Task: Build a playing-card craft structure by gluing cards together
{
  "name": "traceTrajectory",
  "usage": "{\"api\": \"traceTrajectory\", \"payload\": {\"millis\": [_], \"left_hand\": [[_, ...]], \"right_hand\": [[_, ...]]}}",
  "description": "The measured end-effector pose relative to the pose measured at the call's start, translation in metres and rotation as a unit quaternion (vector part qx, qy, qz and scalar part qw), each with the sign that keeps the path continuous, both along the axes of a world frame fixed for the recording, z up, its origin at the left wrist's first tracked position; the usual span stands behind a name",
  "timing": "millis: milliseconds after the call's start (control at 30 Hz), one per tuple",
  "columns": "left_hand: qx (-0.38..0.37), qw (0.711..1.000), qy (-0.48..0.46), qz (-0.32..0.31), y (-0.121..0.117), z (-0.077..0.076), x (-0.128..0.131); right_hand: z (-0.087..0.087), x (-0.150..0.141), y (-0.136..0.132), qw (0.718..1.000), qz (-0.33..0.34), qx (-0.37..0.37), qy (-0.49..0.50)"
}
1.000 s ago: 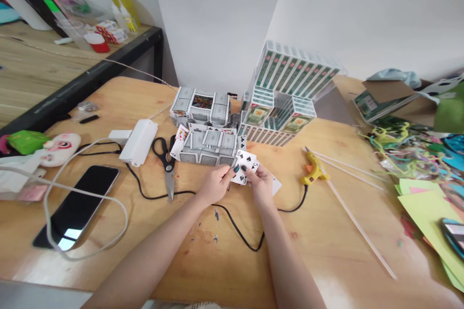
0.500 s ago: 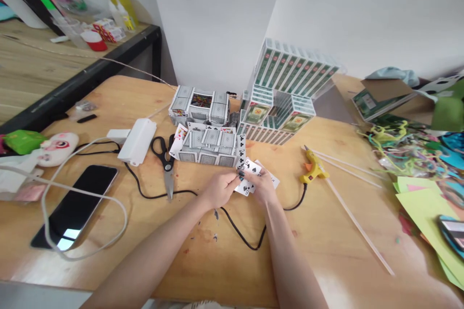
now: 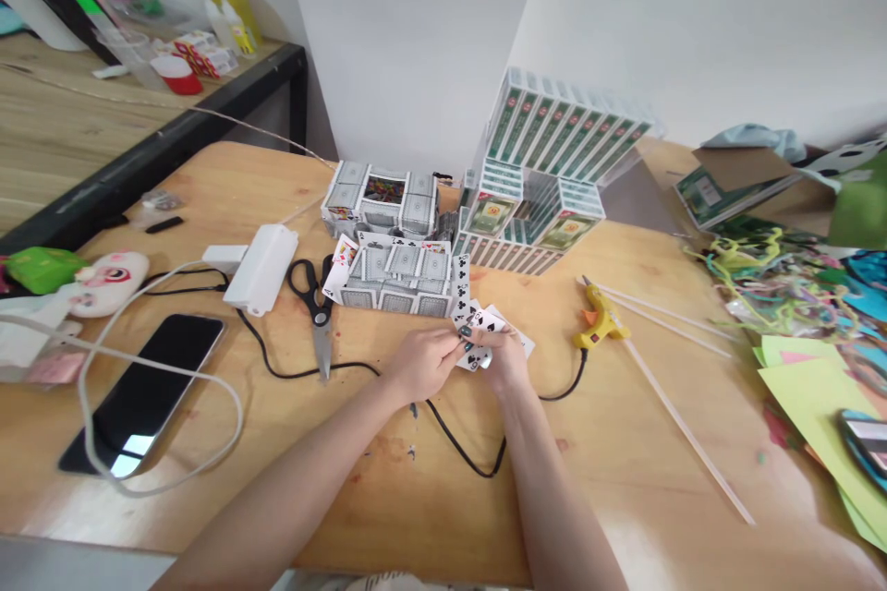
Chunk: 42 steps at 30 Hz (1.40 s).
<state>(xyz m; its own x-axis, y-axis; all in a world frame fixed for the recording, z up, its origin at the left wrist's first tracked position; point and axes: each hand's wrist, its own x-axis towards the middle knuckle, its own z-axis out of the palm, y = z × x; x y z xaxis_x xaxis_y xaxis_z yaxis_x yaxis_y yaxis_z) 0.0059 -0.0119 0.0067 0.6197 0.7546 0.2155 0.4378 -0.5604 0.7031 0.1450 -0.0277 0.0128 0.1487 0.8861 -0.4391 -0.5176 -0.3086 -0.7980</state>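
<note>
Both my hands meet over the middle of the wooden table. My left hand [image 3: 422, 362] and my right hand [image 3: 504, 358] pinch the same playing card [image 3: 478, 340], a spade card, and bend it between the fingertips. More loose cards [image 3: 511, 332] lie under and behind it. Just beyond stands a low box built from playing cards [image 3: 402, 282], with a second card box [image 3: 381, 201] farther back.
Scissors [image 3: 315, 300], a white power adapter [image 3: 261, 268] and a phone [image 3: 149, 388] lie to the left. A yellow glue gun [image 3: 600, 319] with glue sticks lies to the right; its black cord [image 3: 457, 439] runs under my wrists. Stacked card packs [image 3: 547, 166] stand behind. Coloured paper [image 3: 818, 388] sits far right.
The spade card, flat and spread at first, is now folded smaller between my fingers. Both hands have drawn slightly closer together and toward me.
</note>
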Motion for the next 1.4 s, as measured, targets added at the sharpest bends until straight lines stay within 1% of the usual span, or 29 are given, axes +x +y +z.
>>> {"api": "traceTrajectory", "payload": {"millis": [100, 200, 300, 400, 467, 533, 633, 733, 800, 833, 900, 1000, 1067, 1133, 1233, 1300, 1400], "left_hand": [[0.037, 0.999, 0.007, -0.009, -0.002, 0.0, 0.001], [0.062, 0.998, 0.012, -0.019, -0.003, 0.001, 0.001], [0.066, 0.997, 0.016, -0.03, -0.004, 0.0, 0.001], [0.054, 0.998, 0.017, -0.03, -0.005, -0.001, 0.001], [0.036, 0.999, 0.01, -0.016, -0.006, -0.002, 0.001], [0.01, 1.0, -0.006, 0.012, -0.006, -0.002, 0.002], [-0.034, 0.994, -0.056, 0.085, -0.004, -0.002, 0.001], [-0.068, 0.973, -0.122, 0.182, 0.003, -0.002, -0.002], [-0.088, 0.96, -0.154, 0.217, 0.008, -0.003, -0.006], [-0.096, 0.958, -0.162, 0.217, 0.01, -0.003, -0.008], [-0.102, 0.964, -0.158, 0.189, 0.014, -0.003, -0.01], [-0.086, 0.975, -0.136, 0.155, 0.015, -0.002, -0.011], [-0.076, 0.978, -0.123, 0.152, 0.014, -0.001, -0.011], [-0.071, 0.979, -0.11, 0.155, 0.013, -0.001, -0.011], [-0.068, 0.98, -0.092, 0.163, 0.012, -0.001, -0.011], [-0.071, 0.982, -0.081, 0.157, 0.012, -0.002, -0.011], [-0.084, 0.985, -0.066, 0.132, 0.011, -0.004, -0.011]], "right_hand": [[0.002, -0.002, -0.001, 0.999, -0.013, -0.011, 0.044], [0.002, -0.002, -0.002, 0.997, -0.016, -0.019, 0.067], [-0.001, -0.001, -0.001, 0.997, -0.019, -0.027, 0.071], [-0.004, -0.001, 0.0, 0.997, -0.024, -0.031, 0.066], [-0.004, -0.001, 0.001, 0.997, -0.032, -0.025, 0.059], [-0.004, -0.001, 0.002, 0.998, -0.039, -0.015, 0.055], [-0.005, 0.0, 0.003, 0.998, -0.039, 0.004, 0.041], [-0.01, 0.001, 0.003, 1.0, -0.025, 0.015, -0.004], [-0.013, 0.001, 0.002, 0.999, 0.002, 0.028, -0.044], [-0.014, 0.001, 0.001, 0.997, 0.018, 0.038, -0.07], [-0.014, 0.0, 0.0, 0.987, 0.041, 0.071, -0.141], [-0.009, 0.0, -0.001, 0.953, 0.061, 0.125, -0.268], [-0.007, 0.001, -0.001, 0.931, 0.076, 0.145, -0.327], [-0.009, 0.002, 0.0, 0.917, 0.093, 0.152, -0.358], [-0.014, 0.004, 0.001, 0.908, 0.102, 0.155, -0.376], [-0.017, 0.005, 0.0, 0.905, 0.091, 0.149, -0.388], [-0.018, 0.004, -0.001, 0.898, 0.053, 0.14, -0.414]]}}
